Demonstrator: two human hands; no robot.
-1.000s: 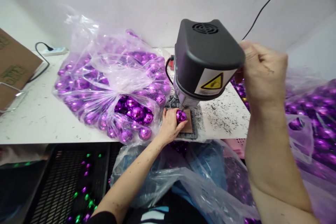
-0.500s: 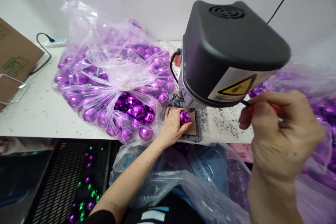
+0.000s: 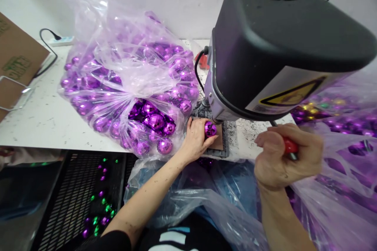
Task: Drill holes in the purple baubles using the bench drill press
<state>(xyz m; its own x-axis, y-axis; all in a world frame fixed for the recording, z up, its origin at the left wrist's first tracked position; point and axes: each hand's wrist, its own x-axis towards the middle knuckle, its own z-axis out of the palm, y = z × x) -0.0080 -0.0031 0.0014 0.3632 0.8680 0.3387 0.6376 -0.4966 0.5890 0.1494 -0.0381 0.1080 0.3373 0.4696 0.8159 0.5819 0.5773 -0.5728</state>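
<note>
A shiny purple faceted ball [image 3: 210, 129] sits over a small brown board [image 3: 217, 143] on the base of a black-hooded drill press [image 3: 282, 35]. My left hand [image 3: 196, 136] grips the ball from the left, fingers behind it and thumb in front. The machine's chuck [image 3: 217, 120] is right by the top of the ball; whether the bit touches it I cannot tell. Wrapped in my right hand [image 3: 288, 157] is the red-knobbed lever handle [image 3: 290, 146] at the machine's right side.
A clear plastic bag [image 3: 135, 74] of purple balls lies on the white table [image 3: 29, 125] to the left, its mouth open toward me. More bagged purple balls [image 3: 347, 125] are at right. A cardboard box [image 3: 17, 59] and black crate [image 3: 70, 188] stand left. Dark shavings litter the tabletop.
My right hand has moved left and down with the lever. The drill press appears larger and further right. My left hand still grips the ball on the board.
</note>
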